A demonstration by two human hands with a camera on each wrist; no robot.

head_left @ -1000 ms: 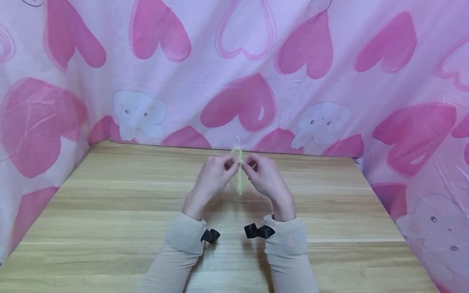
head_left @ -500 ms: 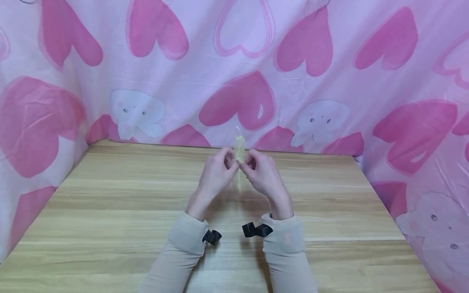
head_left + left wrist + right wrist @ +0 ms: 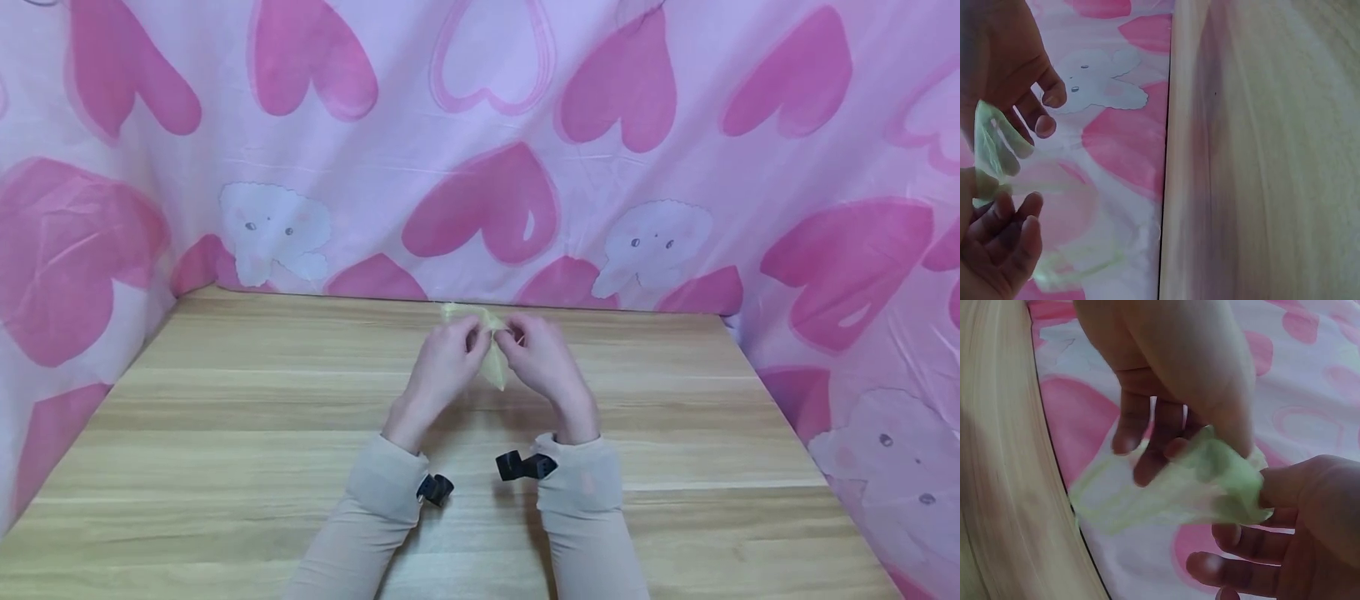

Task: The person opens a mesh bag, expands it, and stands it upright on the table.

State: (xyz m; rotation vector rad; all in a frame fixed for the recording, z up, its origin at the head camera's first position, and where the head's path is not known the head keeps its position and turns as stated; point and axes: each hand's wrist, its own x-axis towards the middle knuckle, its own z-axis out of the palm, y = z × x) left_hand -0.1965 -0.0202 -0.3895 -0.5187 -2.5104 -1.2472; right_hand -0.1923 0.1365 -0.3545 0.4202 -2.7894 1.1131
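Observation:
A small, sheer pale yellow-green pouch of thin fabric [image 3: 495, 371] hangs between the two hands, raised above the far part of the table. My left hand [image 3: 442, 358] pinches it from the left with thumb and forefinger, and my right hand [image 3: 546, 354] pinches it from the right, the fingertips almost meeting. In the right wrist view the see-through fabric [image 3: 1166, 494] spreads across the fingers. The left wrist view shows a raised corner of it [image 3: 988, 134] between the hands. The other fingers are loosely bent. Its exact kind is hard to tell.
A wood-grain table [image 3: 225, 467] lies under the arms. Behind it and at both sides hangs a pink curtain [image 3: 360, 192] with hearts and white cartoon animals. Small black cameras are strapped to the left wrist [image 3: 435, 489] and the right wrist [image 3: 525, 465].
The pouch's upper end, which stood upright with a thin string above it, has swung down to the left behind the left hand. Both hands keep their pinch and have barely moved.

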